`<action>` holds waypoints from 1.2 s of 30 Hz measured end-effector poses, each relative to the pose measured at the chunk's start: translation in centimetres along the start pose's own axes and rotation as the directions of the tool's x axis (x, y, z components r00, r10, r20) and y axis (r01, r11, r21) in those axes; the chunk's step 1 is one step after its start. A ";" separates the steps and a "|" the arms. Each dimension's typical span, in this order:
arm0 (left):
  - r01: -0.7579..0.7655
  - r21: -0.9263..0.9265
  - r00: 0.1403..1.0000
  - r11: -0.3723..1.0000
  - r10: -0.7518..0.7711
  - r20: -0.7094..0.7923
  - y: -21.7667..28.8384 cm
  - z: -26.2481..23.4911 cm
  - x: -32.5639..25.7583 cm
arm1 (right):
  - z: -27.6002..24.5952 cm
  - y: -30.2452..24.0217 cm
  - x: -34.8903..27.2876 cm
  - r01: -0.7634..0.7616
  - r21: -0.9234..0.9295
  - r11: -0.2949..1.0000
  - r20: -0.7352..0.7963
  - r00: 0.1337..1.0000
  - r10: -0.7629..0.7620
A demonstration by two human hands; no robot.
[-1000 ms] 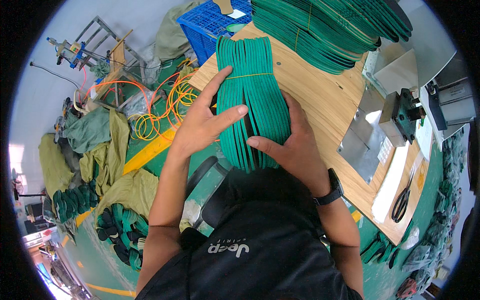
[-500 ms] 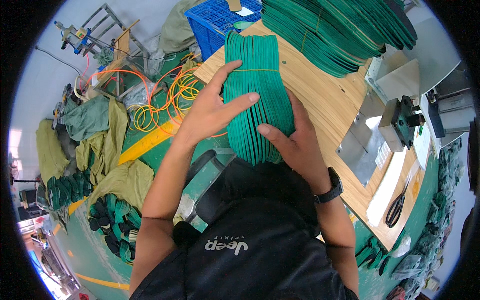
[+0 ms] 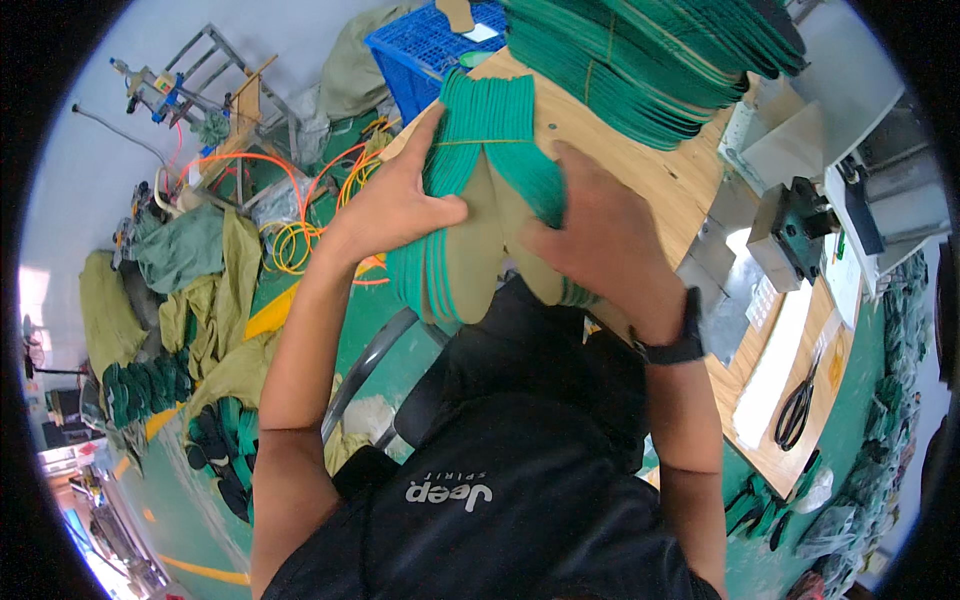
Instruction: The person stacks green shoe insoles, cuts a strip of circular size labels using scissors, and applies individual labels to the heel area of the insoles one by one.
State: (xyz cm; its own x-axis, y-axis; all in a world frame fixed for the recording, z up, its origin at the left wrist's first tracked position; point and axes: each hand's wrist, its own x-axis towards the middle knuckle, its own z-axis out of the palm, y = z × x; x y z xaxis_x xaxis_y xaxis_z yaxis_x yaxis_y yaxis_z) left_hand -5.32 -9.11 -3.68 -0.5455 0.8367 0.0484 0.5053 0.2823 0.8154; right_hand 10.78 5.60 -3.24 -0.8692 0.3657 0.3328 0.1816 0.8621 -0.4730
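Parting the bundle down its middle, the left hand [image 3: 400, 205] and the right hand [image 3: 600, 235] each clench one half of a tied stack of flat, green-edged, sole-shaped cut pieces [image 3: 485, 130]. Half a second ago the same stack was pressed together as one closed, ribbed green block under both palms; now its lower end is splayed apart and the olive-tan faces of the inner pieces [image 3: 480, 250] show in the gap. That suggests the person is fanning or checking the pieces rather than setting them down. The left thumb lies across the tan face, the fingers wrapped behind the left half; the right palm covers the right half, a black wristwatch [image 3: 675, 340] on its wrist.

The bundle is held in the air close to the chest, above the near edge of the pale wooden table [image 3: 680, 185]. A thin yellowish band rings its upper end, keeping that end shut.

Further out on the table lies a large heap of similar green pieces [image 3: 650, 60], with a blue plastic crate [image 3: 425, 55] beyond and black scissors [image 3: 795, 410] to the right.
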 end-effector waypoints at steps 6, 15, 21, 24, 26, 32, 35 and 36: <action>0.146 0.019 0.983 0.989 -0.143 -0.120 -2.1 -1.3 0.0 | -1.1 -2.5 -0.5 -0.135 0.057 0.989 0.506 0.858 0.088; -0.194 0.341 0.663 0.920 0.379 -0.646 3.2 -12.4 3.8 | -9.7 -0.8 -10.5 -0.104 0.383 0.918 0.340 0.940 -0.035; -0.629 0.590 0.468 0.506 0.853 -0.232 17.7 -11.4 18.8 | -9.5 0.9 -11.5 -0.185 0.300 0.936 0.031 0.982 0.185; -0.381 0.782 0.769 0.493 0.639 -0.027 23.6 -8.6 18.7 | -8.4 1.0 -10.8 -0.193 0.358 0.913 -0.059 0.972 0.228; -0.380 0.901 0.459 0.207 0.889 -0.011 20.4 -5.4 23.0 | -7.9 1.5 -11.2 -0.272 0.365 0.890 -0.108 0.938 0.331; -0.588 0.162 0.795 0.793 0.529 0.296 13.5 7.8 2.4 | -6.2 3.4 -11.8 -0.428 0.701 0.570 -0.009 0.794 0.608; -0.498 0.252 0.846 0.829 0.402 0.351 9.1 10.0 -2.4 | -2.1 2.1 -11.7 -0.183 0.878 0.442 -0.070 0.865 0.497; -0.488 0.194 0.861 0.851 0.433 0.267 7.7 9.9 -2.3 | -1.8 1.8 -11.8 -0.176 0.873 0.454 -0.049 0.896 0.442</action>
State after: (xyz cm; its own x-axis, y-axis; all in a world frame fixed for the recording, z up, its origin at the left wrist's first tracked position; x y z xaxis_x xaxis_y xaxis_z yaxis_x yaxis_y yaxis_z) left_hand 6.42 -4.21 -3.22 -0.0725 0.9678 0.2410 0.8259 -0.0772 0.5585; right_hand 22.22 3.51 -6.55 -0.6759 0.7255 0.1293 -0.1663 0.0208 -0.9859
